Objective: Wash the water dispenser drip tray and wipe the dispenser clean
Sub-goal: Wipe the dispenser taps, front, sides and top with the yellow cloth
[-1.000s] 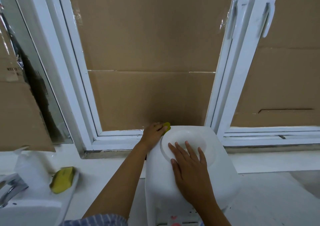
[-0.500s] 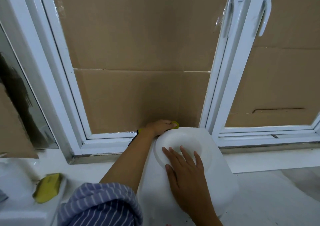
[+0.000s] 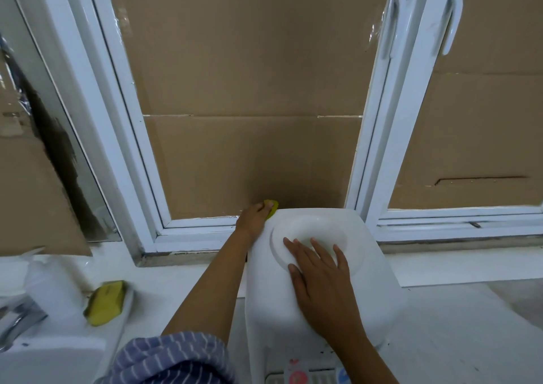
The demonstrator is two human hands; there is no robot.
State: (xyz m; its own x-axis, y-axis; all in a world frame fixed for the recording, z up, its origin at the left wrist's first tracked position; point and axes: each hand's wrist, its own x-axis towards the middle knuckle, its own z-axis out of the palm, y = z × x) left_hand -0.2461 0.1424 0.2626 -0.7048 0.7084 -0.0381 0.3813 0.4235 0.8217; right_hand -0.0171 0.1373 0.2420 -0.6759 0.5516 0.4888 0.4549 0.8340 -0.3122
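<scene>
A white tabletop water dispenser (image 3: 370,269) stands on the counter below the window, seen from above, its round top recess bare. My right hand (image 3: 316,269) lies flat on the top, fingers spread across the rim of the recess. My left hand (image 3: 254,216) reaches past the dispenser's back left corner and grips a yellow-green sponge (image 3: 272,207) pressed against that corner. Most of the sponge is hidden by my fingers. The drip tray grille (image 3: 311,379) shows at the bottom edge, under the red and blue taps.
A second yellow sponge (image 3: 105,301) lies on the rim of a white sink (image 3: 58,357) at the left, near a chrome faucet (image 3: 16,322). White window frames (image 3: 138,154) backed with cardboard rise close behind the dispenser. White counter (image 3: 470,339) extends to the right.
My left hand with the sponge has shifted slightly along the dispenser's back corner. My right hand stays flat on top. The view has moved back to the left, showing the sink and faucet again.
</scene>
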